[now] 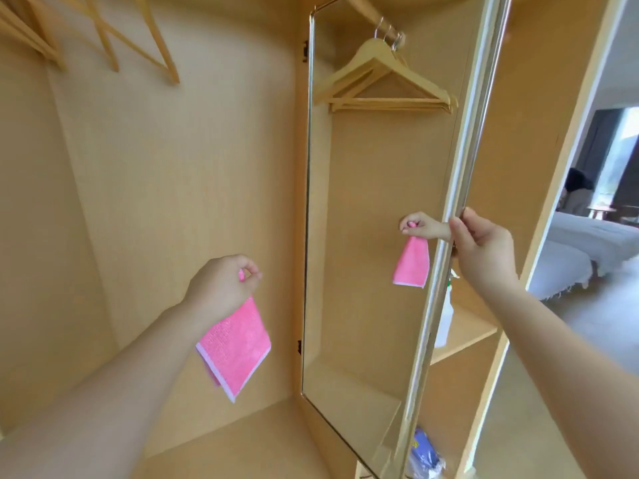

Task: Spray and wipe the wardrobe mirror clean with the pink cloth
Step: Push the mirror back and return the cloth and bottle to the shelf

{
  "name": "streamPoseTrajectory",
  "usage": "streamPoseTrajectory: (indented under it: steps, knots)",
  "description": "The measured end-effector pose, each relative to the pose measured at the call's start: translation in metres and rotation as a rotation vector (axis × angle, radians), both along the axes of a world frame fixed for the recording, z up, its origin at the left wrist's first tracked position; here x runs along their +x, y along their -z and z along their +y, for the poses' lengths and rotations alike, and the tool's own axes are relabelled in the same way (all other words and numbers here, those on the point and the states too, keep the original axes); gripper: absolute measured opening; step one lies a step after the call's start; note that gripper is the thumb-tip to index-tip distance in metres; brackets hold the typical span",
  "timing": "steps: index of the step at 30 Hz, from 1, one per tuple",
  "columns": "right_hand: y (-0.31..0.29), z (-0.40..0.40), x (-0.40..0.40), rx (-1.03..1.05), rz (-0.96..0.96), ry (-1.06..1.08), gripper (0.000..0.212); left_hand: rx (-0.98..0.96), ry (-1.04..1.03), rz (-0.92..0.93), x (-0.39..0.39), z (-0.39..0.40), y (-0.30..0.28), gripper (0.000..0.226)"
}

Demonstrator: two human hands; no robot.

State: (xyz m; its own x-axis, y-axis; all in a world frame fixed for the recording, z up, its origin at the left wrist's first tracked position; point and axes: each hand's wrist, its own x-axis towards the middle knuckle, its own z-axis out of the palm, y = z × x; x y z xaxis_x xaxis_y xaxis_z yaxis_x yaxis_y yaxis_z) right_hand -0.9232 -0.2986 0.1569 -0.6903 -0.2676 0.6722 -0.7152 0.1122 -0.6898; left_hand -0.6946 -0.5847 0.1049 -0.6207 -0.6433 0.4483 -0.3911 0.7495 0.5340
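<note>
The wardrobe mirror (pixel 373 209) stands tall and narrow in a metal frame, swung out at an angle inside the wooden wardrobe. My right hand (pixel 484 250) grips its outer metal edge at mid height. My left hand (pixel 221 288) pinches one corner of the pink cloth (pixel 235 347), which hangs down left of the mirror, apart from the glass. The mirror reflects the cloth, my hand and the hangers. A white spray bottle (pixel 444 319) stands on a shelf behind the mirror's edge, mostly hidden.
Wooden hangers (pixel 103 32) hang at the top left. The wardrobe floor (pixel 242 444) lies below. A blue and white package (pixel 423 451) sits low behind the mirror. To the right, a bed (pixel 587 250) and a person (pixel 577 191) are in the room.
</note>
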Motion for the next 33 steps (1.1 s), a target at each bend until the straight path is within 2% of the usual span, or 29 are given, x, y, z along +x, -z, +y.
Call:
streamPoseTrajectory:
  steps: [5,10,13,17,18,33]
  knots:
    - [-0.001,-0.025,0.001,-0.015,-0.031,0.017,0.025,-0.023,0.017,0.001,-0.014,0.01,-0.007,0.006]
    - [-0.006,-0.05,-0.01,0.106,0.003,0.115,0.032,-0.042,0.026,-0.007,-0.019,0.018,-0.012,0.008]
    - [-0.016,-0.064,-0.01,0.144,-0.037,0.081,0.037,-0.051,0.014,-0.024,-0.018,0.02,-0.011,0.008]
    - [-0.024,-0.089,-0.009,0.158,-0.104,0.042,0.012,-0.041,0.012,-0.016,-0.013,0.021,-0.009,0.008]
    - [-0.025,-0.094,-0.009,0.157,-0.109,0.044,0.012,-0.039,0.011,-0.011,-0.012,0.02,-0.009,0.009]
    - [-0.026,-0.112,-0.02,0.104,-0.142,0.04,0.018,0.001,0.06,-0.014,-0.019,0.021,-0.009,0.011]
